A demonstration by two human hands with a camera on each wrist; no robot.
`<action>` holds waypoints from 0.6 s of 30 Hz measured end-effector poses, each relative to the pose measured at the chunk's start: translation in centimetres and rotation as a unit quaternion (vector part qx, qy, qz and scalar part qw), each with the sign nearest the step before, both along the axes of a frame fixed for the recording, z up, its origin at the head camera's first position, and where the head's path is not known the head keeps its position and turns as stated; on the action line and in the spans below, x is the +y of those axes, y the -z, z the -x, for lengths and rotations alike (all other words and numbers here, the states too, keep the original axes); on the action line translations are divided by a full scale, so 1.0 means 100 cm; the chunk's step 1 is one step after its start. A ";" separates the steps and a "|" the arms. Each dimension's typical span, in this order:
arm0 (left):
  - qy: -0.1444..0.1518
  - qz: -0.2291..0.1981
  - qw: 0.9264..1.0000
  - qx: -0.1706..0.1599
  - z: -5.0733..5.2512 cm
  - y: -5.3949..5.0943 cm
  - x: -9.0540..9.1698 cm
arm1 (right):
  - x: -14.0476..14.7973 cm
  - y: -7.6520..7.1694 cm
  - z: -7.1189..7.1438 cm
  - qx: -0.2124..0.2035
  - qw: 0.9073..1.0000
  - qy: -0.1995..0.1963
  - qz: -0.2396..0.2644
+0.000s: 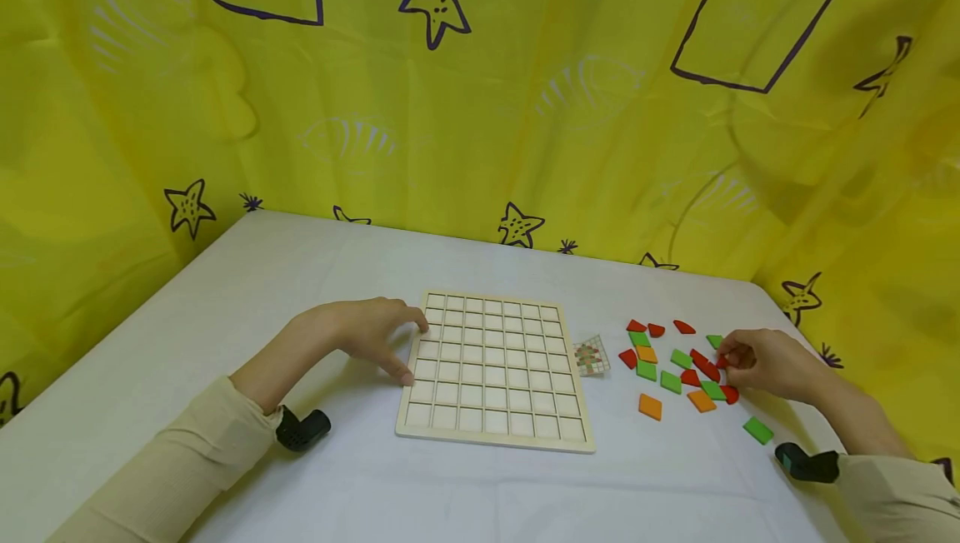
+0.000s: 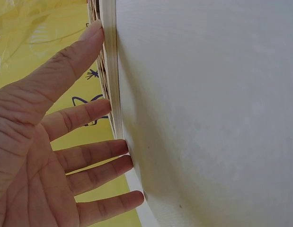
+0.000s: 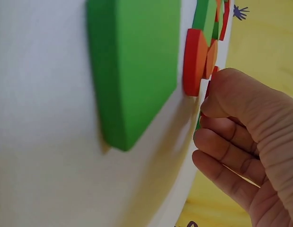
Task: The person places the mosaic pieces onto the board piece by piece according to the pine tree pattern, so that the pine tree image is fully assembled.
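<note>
A pale wooden grid board (image 1: 495,440) lies flat on the white table. My left hand (image 1: 372,335) rests at its left edge, thumb and a finger touching the frame, the fingers extended. In the left wrist view, the fingertips of the left hand (image 2: 56,156) meet the side of the board (image 2: 110,61). Over a scatter of flat coloured pieces to the right, my right hand (image 1: 772,364) pinches a small red piece (image 1: 722,362), largely covered by the fingertips. Seen from the right wrist, the thumb and curled fingers of that hand (image 3: 245,142) hide most of it.
Between board and pieces lies a small printed pattern card (image 1: 592,356). The loose pieces include an orange diamond (image 1: 650,406), a green one (image 1: 758,430) near the right wrist, and several red ones. A yellow patterned curtain (image 1: 450,110) hangs behind the table.
</note>
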State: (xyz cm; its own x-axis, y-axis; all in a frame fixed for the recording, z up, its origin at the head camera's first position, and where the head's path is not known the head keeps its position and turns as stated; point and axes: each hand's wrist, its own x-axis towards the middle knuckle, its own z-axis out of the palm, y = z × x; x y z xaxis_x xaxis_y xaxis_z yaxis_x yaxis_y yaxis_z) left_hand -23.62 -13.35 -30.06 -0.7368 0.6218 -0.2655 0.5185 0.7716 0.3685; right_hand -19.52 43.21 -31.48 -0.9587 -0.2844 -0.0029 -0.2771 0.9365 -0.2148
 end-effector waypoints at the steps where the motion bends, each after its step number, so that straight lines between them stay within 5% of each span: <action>1: 0.000 -0.001 1.000 0.000 0.000 0.000 0.000 | 0.000 0.000 0.000 0.005 1.000 -0.001 0.001; 11: 0.008 -0.003 1.000 0.005 0.000 -0.001 -0.001 | -0.016 -0.010 0.003 0.059 0.997 -0.047 0.017; 18: 0.005 -0.005 1.000 0.007 0.001 0.002 -0.001 | -0.040 -0.024 0.007 0.057 0.997 -0.059 0.011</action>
State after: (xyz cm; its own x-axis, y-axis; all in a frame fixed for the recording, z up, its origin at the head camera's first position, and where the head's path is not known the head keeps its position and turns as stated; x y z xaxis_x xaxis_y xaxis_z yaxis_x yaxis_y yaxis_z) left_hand -23.68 -13.46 -30.21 -0.7339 0.6319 -0.2492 0.5313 0.7626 0.3690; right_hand -20.22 39.17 -29.05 -0.9123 -0.3941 0.1112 -0.4089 0.8911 -0.1968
